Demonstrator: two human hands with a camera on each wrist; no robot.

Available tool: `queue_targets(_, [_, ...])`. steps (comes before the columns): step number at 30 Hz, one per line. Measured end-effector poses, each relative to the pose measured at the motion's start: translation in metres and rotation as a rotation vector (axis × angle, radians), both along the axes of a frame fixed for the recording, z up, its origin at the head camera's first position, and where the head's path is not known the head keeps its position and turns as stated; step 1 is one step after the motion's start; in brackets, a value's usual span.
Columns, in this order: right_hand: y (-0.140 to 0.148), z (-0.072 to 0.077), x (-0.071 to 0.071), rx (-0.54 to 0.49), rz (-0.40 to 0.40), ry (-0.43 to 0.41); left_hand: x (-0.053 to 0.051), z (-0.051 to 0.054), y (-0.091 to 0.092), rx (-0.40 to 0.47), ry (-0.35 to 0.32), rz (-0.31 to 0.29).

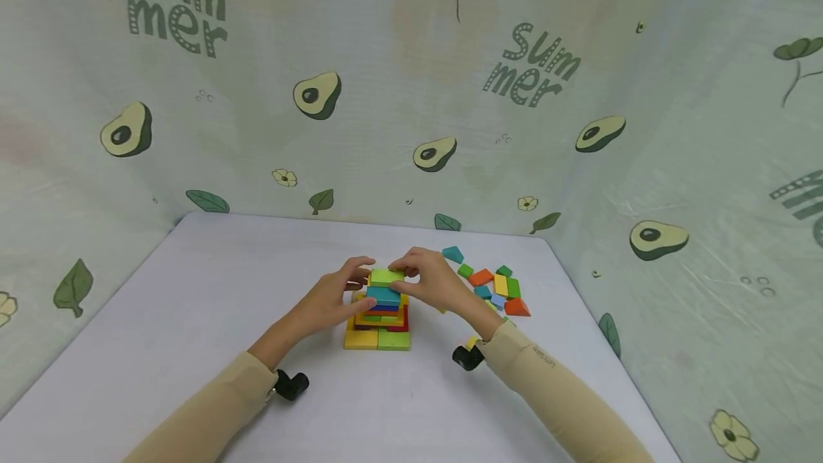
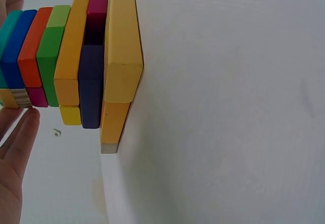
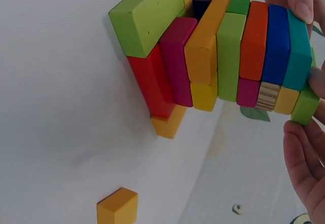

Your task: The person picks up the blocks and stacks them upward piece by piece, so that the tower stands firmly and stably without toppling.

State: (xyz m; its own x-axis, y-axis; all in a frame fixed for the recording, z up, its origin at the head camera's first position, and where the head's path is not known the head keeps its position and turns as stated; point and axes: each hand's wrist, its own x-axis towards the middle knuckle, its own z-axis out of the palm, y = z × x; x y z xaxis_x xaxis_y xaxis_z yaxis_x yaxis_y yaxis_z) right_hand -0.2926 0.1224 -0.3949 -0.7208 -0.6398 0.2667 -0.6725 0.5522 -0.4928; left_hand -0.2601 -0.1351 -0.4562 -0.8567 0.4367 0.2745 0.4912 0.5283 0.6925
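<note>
A layered tower of coloured blocks stands on the table, its yellow base block and green base block lowest. On top lies a light green block, which my right hand pinches between thumb and fingers. The teal block is just beneath it. My left hand rests against the tower's left side, thumb at the teal layer and fingers behind, also seen as a left hand beside the blue block. In the right wrist view my right hand touches the green top block.
Loose blocks lie right of the tower, among them an orange-red block, a yellow block and a teal piece. Another yellow block lies nearer my right wrist. A printed cloth hangs behind the white table.
</note>
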Motion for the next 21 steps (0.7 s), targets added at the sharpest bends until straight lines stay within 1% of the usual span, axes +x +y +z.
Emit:
queue_targets(3, [0.0029,-0.0024,-0.0007,0.005,0.008,-0.016,0.0004,-0.0009,0.0006,0.006,0.009,-0.003])
queue_targets(7, [0.0067,-0.0055,-0.0023,0.021,0.023,-0.014,0.0015,-0.0006,0.0004,0.012,0.015,-0.006])
queue_targets(17, [0.0044,-0.0064,-0.0043,0.008,0.039,-0.026,-0.0006,-0.0040,-0.0002,0.005,0.040,-0.014])
queue_targets(21, [0.0057,-0.0085,-0.0037,-0.004,0.042,-0.032,-0.0008,-0.0034,0.0001,0.003,0.045,-0.018])
